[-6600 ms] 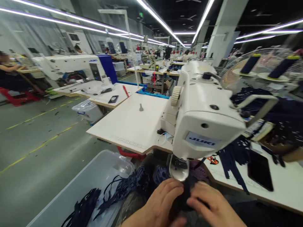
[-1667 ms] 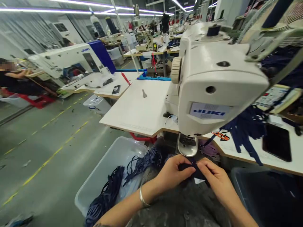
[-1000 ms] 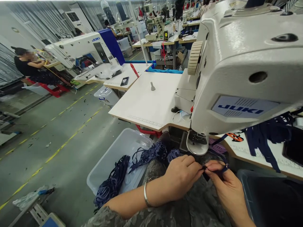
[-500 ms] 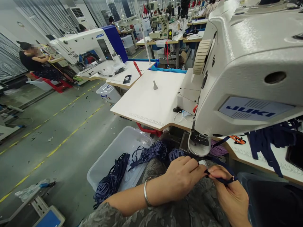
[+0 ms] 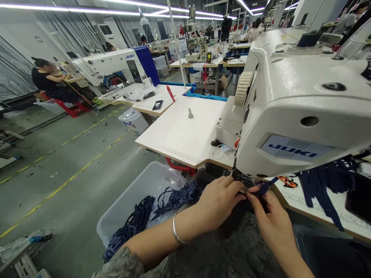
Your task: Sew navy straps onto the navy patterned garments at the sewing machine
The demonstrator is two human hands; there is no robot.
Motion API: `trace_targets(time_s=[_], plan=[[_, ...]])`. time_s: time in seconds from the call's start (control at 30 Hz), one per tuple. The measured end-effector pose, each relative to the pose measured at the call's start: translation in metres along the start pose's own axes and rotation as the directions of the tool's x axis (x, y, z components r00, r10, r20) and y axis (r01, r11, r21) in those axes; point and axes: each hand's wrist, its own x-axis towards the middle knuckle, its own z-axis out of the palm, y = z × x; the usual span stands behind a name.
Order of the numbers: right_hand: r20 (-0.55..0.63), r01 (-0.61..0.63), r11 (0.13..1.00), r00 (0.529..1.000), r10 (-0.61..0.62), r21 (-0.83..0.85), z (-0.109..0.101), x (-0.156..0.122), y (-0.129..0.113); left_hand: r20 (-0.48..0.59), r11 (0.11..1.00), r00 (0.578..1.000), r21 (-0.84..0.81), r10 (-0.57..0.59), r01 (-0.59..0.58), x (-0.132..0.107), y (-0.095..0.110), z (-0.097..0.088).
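Observation:
A white Juki sewing machine (image 5: 292, 112) stands close in front of me on a pale table (image 5: 185, 135). My left hand (image 5: 218, 202) and my right hand (image 5: 271, 218) meet just under the machine's head, both pinched on a narrow dark blue strap (image 5: 263, 188). The strap runs up toward the needle area, which the hands and machine partly hide. A silver bangle (image 5: 176, 233) circles my left wrist.
A clear plastic bin (image 5: 139, 197) with several dark blue straps sits on the floor at my left. More blue straps (image 5: 321, 185) and orange scissors (image 5: 285, 181) lie on the table at right. Another person (image 5: 46, 79) sits far left beside other machines.
My hands have risen with the strap, from my lap up to the underside of the machine's head. The view has tilted up a little.

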Motion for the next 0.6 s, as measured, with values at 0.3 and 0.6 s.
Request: trace_targets(time_s=[0.3,0.6], plan=[[0.001,-0.057,0.988,0.998,0.058,0.144,0.01,0.022,0.003,-0.088,0.9,0.917,0.249,0.388,-0.357,-0.017,-0.02,0.021],[0.029,-0.072,0.96,0.997,0.067,0.269,0.002,0.039,0.008,-0.047,0.889,0.957,0.386,0.288,-0.248,-0.03,-0.013,0.03]])
